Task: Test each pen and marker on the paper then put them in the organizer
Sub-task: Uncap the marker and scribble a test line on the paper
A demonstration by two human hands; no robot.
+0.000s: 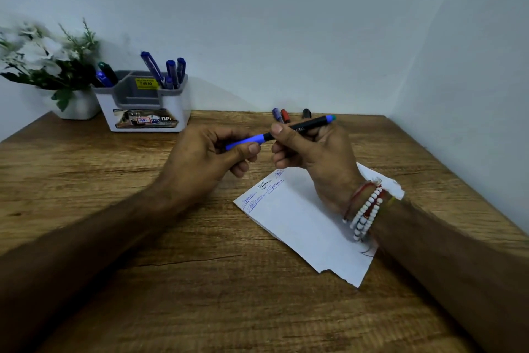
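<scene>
Your left grip [209, 155] is clamped on the blue cap [248, 141] of a marker [307, 125]. The thumb lies on top and the curled fingers sit under it. Your right grip [312, 158] is clamped on the marker's black barrel, thumb tip pressed near where barrel and cap meet. The cap and barrel sit end to end with no gap showing. The marker is held level, lifted just past the far end of the paper [309, 226], with its teal tail pointing up and to the right.

The paper lies flat on the wooden tabletop [114, 195] under your right wrist, which wears beaded bracelets [366, 209]. The paper's near edge is torn, and blue and black scribbles [263, 192] crowd its far left corner.

Beyond the paper's far end, close to the wall, three capped pens lie side by side: a purple pen [276, 114], a red pen [284, 115] and, a little to their right, a black pen [306, 113]. Your right grip hides their lower parts.

Well apart from the paper, to its far left, the white and grey organizer [148, 112] stands against the wall. Blue pens [171, 72] stand in its right compartment, and a green pen [107, 72] with another blue one leans in its left compartment. Farther left of the paper still, touching the organizer, is a white flower pot [80, 106].
</scene>
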